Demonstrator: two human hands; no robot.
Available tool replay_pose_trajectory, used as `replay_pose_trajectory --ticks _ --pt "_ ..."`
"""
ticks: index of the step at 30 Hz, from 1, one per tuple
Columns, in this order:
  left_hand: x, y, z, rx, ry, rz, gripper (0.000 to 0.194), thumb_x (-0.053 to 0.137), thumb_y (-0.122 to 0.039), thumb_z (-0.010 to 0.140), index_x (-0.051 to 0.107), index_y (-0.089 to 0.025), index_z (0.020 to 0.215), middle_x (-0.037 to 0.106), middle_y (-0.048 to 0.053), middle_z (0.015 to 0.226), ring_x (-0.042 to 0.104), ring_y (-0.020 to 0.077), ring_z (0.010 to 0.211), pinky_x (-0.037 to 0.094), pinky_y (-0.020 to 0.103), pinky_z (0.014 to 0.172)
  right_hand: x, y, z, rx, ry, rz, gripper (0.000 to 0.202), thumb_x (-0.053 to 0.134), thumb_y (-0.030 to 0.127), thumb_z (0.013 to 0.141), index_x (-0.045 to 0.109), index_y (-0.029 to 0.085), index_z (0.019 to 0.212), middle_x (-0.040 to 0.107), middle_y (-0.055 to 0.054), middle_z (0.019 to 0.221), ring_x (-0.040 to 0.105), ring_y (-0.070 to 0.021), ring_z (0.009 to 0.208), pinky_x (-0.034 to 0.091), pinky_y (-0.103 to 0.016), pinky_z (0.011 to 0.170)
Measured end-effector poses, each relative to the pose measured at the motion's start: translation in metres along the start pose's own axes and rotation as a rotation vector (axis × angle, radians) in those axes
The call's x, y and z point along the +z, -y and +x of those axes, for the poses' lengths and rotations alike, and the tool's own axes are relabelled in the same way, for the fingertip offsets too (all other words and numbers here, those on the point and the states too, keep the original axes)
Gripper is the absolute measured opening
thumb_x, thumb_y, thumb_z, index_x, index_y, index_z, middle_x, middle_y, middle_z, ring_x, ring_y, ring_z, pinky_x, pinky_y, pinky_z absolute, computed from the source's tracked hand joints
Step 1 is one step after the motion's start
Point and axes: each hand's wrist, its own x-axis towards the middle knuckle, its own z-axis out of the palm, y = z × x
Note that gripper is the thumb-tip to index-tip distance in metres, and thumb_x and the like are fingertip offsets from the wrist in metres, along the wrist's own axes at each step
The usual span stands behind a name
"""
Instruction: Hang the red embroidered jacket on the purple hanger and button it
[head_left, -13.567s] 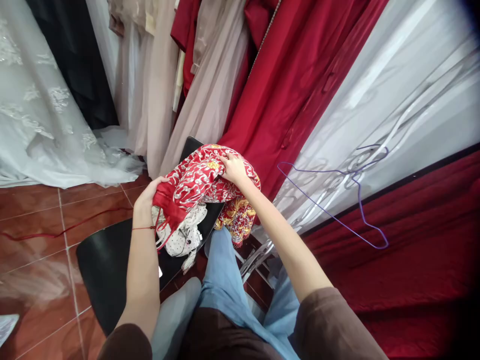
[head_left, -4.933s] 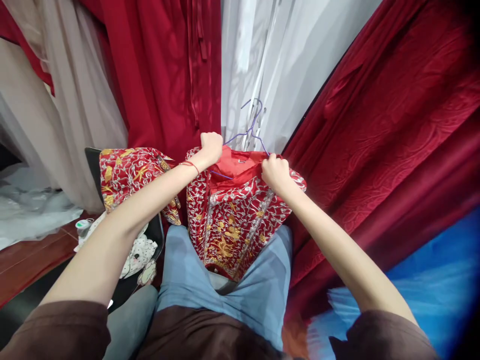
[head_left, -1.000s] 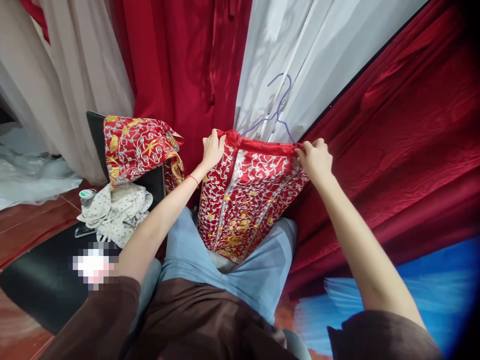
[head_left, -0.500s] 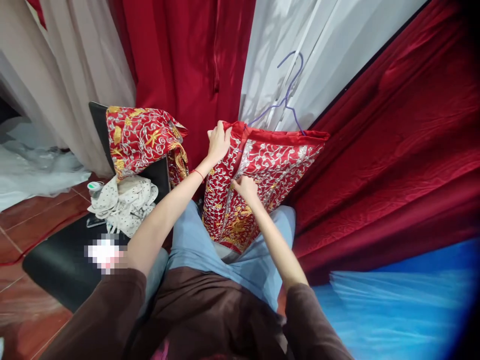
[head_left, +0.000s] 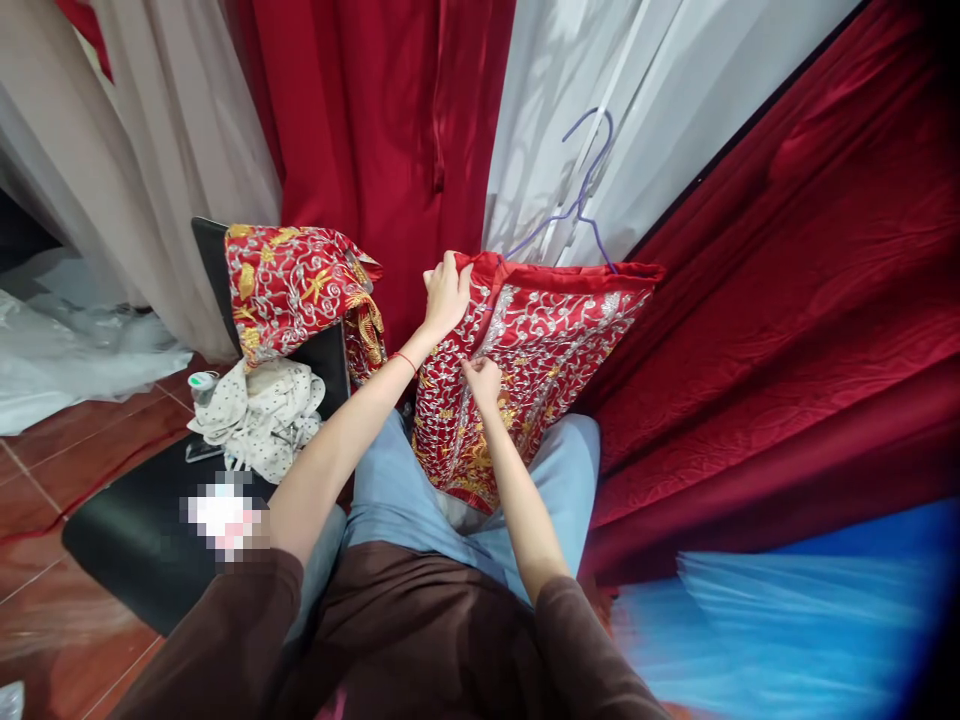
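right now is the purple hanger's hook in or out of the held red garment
Out: the hook shows above the waistband of the red garment.

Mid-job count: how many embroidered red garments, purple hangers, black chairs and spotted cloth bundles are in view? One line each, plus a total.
Embroidered red garments: 2
Purple hanger: 1
Black chair: 1
Spotted cloth bundle: 1
Total: 5

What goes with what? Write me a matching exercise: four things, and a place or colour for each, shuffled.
1. hanger
2. left hand
3. right hand
4. dotted cloth

A. at the held garment's top edge
B. on the black chair
C. purple
D. lower, on the held garment's front

Pairs: 1-C, 2-A, 3-D, 4-B
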Motion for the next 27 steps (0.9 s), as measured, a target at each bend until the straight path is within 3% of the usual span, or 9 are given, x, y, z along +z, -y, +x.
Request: replay_pose_trajectory --ticks 6,11,16,22,25,27 --pt "-0.003 -0.003 -0.001 -0.001 0.010 0.013 0.023 0.035 -0.037 0.104 0.048 -0.019 0.100 0.070 0.012 0.101 0.065 0.0255 0.104 0.037 0.044 0.103 0.003 -0.002 -0.011 -0.013 -0.054 0.102 0.017 0.058 0.033 0.085 0.065 0.021 0.076 0.072 -0.005 0.075 0.066 -0.0195 0.072 0.047 -0.029 0.073" --pt "-0.002 -0.004 -0.002 -0.006 0.007 0.015 0.025 0.035 -0.039 0.104 0.049 -0.019 0.103 0.070 0.012 0.100 0.065 0.0261 0.104 0.038 0.044 0.102 0.008 -0.003 -0.014 0.049 -0.058 0.257 0.016 0.060 0.036 0.086 0.060 0.020 0.085 0.073 -0.005 0.081 0.068 -0.0177 0.069 0.049 -0.027 0.069" --pt "-0.003 -0.005 -0.005 -0.011 0.016 0.036 0.026 0.034 -0.040 0.104 0.050 -0.019 0.104 0.070 0.012 0.102 0.064 0.0253 0.104 0.038 0.043 0.103 0.017 0.002 -0.008 0.163 0.082 0.473 0.016 0.053 0.033 0.091 0.052 0.020 0.081 0.072 -0.005 0.071 0.066 -0.0140 0.054 0.048 -0.022 0.053" --pt "-0.007 -0.007 -0.001 -0.004 0.045 0.059 0.026 0.032 -0.036 0.104 0.049 -0.017 0.109 0.068 0.014 0.107 0.062 0.0260 0.111 0.037 0.044 0.105 0.003 0.007 -0.014 0.200 0.276 0.624 0.026 0.051 0.032 0.090 0.052 0.018 0.068 0.067 -0.004 0.056 0.060 -0.0128 0.044 0.041 -0.020 0.045" --pt "-0.016 -0.011 -0.017 0.056 0.021 0.118 0.030 0.036 -0.034 0.102 0.046 -0.015 0.124 0.061 0.018 0.124 0.054 0.0286 0.124 0.035 0.046 0.108 -0.006 0.008 -0.020 0.184 0.306 0.664 0.026 0.049 0.032 0.089 0.052 0.019 0.067 0.065 -0.002 0.054 0.059 -0.0116 0.044 0.039 -0.020 0.045" --pt "-0.023 -0.010 -0.047 0.090 -0.047 0.182 0.042 0.045 -0.033 0.098 0.039 -0.013 0.135 0.048 0.023 0.142 0.042 0.0311 0.136 0.032 0.047 0.112 -0.012 0.009 -0.024 0.171 0.320 0.681 0.026 0.048 0.033 0.088 0.053 0.019 0.067 0.062 -0.001 0.052 0.055 -0.0108 0.042 0.038 -0.020 0.045"
